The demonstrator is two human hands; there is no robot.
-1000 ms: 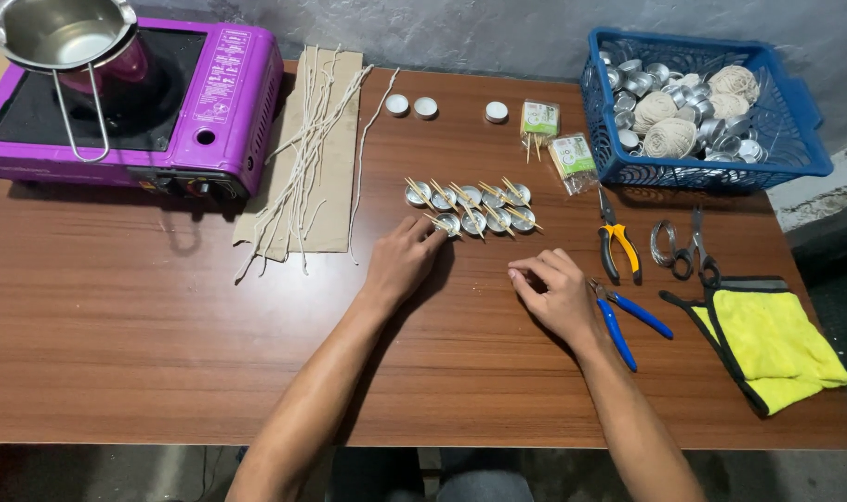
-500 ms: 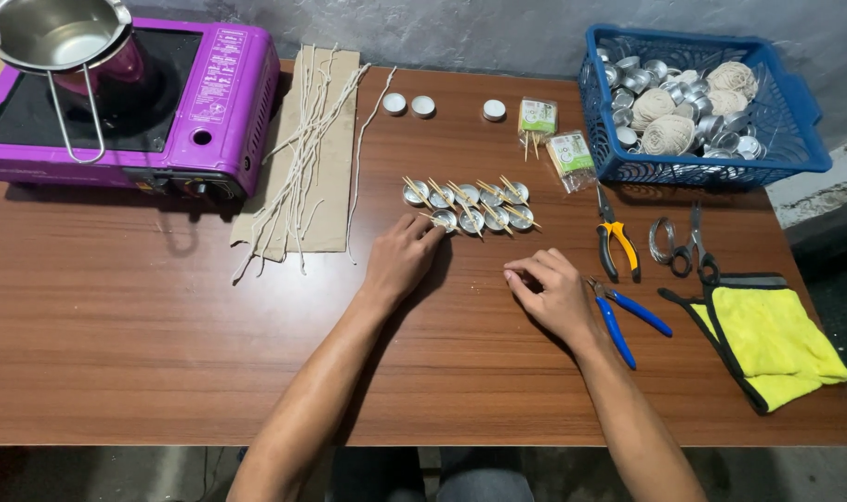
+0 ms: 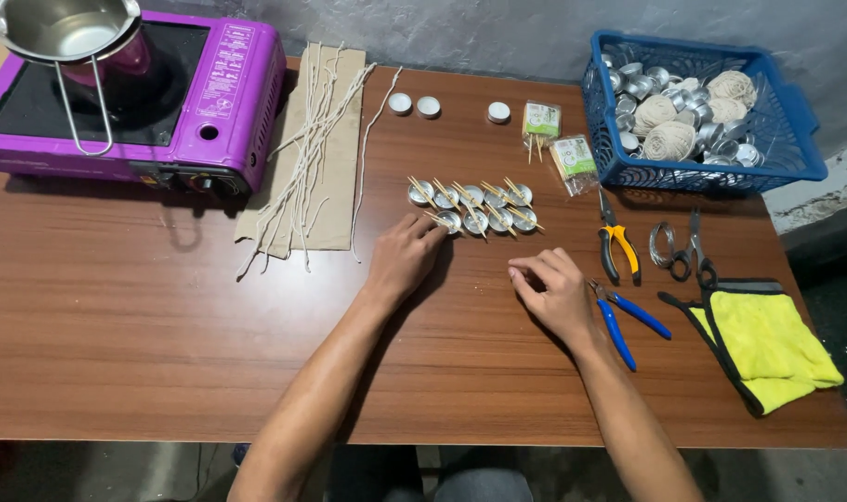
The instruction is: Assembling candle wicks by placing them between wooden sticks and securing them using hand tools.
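Note:
Several small metal cups [image 3: 474,206] stand in two rows at the table's middle, each with a thin wooden stick laid across it. My left hand [image 3: 406,256] rests on the table, its fingertips touching the left end of the front row. Just right of centre my right hand [image 3: 553,290] lies on the wood with its fingers curled together; whether they pinch anything is too small to tell. Blue-handled pliers [image 3: 626,320] lie right beside it.
A purple portable stove [image 3: 223,102] with a metal pot [image 3: 61,28] sits far left. Cut white strings lie on brown paper [image 3: 340,139]. A blue basket [image 3: 609,149] holds metal cups and twine balls. Yellow-handled pliers [image 3: 620,246], scissors [image 3: 697,251], a yellow cloth [image 3: 772,339] and stick packets [image 3: 572,158] lie right.
My left hand has stayed by the front row of cups. My right hand has shifted slightly left, fingers still curled.

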